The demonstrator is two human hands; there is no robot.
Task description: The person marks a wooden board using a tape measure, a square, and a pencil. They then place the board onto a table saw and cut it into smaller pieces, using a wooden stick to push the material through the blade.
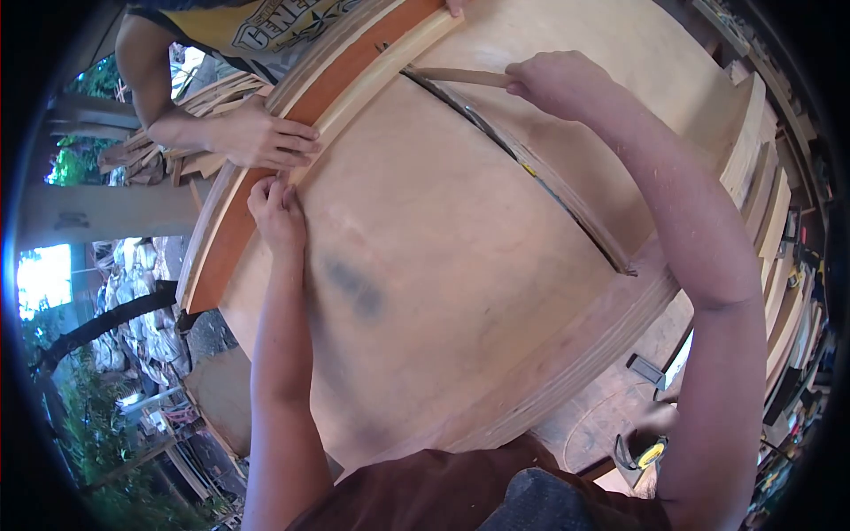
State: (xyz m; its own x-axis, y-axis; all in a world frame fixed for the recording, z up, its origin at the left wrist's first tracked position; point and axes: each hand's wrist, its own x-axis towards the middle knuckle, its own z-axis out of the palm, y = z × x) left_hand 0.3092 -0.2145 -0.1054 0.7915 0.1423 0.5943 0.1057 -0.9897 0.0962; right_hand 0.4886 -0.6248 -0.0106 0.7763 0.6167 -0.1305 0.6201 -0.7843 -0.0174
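My left hand (276,212) is closed at the lower edge of a pale curved wooden strip (354,111), its fingers bent by an orange-brown curved band (221,243). In my right hand (553,81) is a thin wooden stick (460,76), its far end near the strip. Below the stick a long dark narrow bar (522,164) lies slantwise across the large pale wooden panel (425,265). A co-worker's hand (266,134) presses flat over the curved strip just above my left hand. The co-worker's other fingers touch the strip at the top.
The co-worker in a yellow and dark shirt (274,31) stands across the panel. Wood scraps (146,155) are piled at the left. Stacked curved boards (766,208) stand at the right. A yellow tape measure (652,455) and a grey device (645,368) lie at the lower right.
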